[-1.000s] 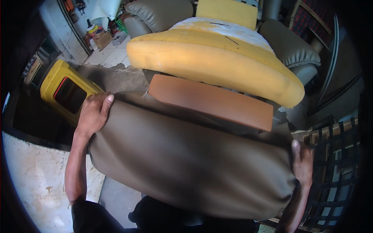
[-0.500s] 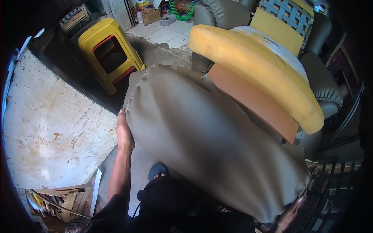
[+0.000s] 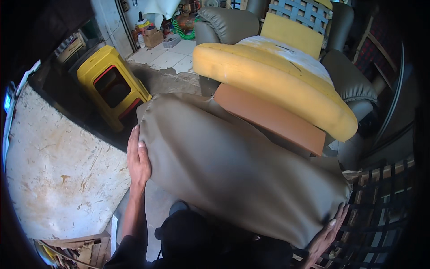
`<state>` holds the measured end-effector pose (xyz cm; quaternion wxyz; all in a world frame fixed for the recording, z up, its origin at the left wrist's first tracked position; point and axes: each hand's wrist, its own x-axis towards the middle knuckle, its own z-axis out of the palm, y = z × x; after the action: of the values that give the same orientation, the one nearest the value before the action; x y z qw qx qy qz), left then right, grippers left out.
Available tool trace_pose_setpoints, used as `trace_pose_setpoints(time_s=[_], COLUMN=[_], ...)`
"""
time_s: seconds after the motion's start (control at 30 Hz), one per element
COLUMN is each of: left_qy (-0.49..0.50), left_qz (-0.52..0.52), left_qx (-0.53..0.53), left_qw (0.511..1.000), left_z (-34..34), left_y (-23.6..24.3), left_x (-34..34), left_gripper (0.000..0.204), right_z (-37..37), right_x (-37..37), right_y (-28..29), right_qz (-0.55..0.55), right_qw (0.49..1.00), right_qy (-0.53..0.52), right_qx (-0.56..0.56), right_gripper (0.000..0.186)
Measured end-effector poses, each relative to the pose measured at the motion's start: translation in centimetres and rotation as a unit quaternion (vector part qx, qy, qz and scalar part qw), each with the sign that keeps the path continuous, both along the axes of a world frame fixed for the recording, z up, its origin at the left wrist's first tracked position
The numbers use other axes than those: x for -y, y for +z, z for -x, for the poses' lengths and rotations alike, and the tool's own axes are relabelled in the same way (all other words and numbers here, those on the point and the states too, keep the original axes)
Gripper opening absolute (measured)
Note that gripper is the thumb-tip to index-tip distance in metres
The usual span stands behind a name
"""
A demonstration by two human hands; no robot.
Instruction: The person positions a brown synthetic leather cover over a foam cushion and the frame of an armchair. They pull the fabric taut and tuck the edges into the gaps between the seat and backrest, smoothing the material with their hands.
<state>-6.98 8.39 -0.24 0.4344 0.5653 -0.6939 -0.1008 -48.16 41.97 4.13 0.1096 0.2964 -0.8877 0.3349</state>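
Brown leather-like cover spans person's front, just short of tan panel and yellow foam seat; left hand flat on left end, fingers straight, thumb on face; was at upper corner 1 s ago, now lower, stitched seam exposed above; right hand at lower right corner, fingers extended, unclenched; was higher on right edge; pressure: can't tell.

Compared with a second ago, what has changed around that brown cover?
The left hand has come back from the far left corner of the brown cover along its left end; the right hand has likewise come nearer along the right end. Both still touch it; the yellow stool looks unmoved.
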Motion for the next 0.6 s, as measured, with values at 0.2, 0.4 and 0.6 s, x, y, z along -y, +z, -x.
trace_pose_setpoints(time_s=[0.2,0.4,0.6], left_qy=[-0.008,-0.159,-0.218], left_qz=[-0.029,0.004,-0.085], left_qx=[-0.034,-0.049,0.259], left_qw=[0.999,0.986,0.937], left_z=[0.0,3.3,8.5], left_y=[0.9,8.2,8.3], left_x=[0.5,5.6,13.1], left_gripper=[0.057,0.059,0.055], right_z=[0.2,2.5,8.2], right_x=[-1.9,-1.8,2.5], right_y=[0.2,2.4,3.9], right_qz=[0.074,0.092,-0.022], right_qw=[0.997,0.995,0.995], right_qy=[0.005,0.036,0.065], right_qx=[0.015,0.027,0.068], right_gripper=[0.072,0.074,0.061])
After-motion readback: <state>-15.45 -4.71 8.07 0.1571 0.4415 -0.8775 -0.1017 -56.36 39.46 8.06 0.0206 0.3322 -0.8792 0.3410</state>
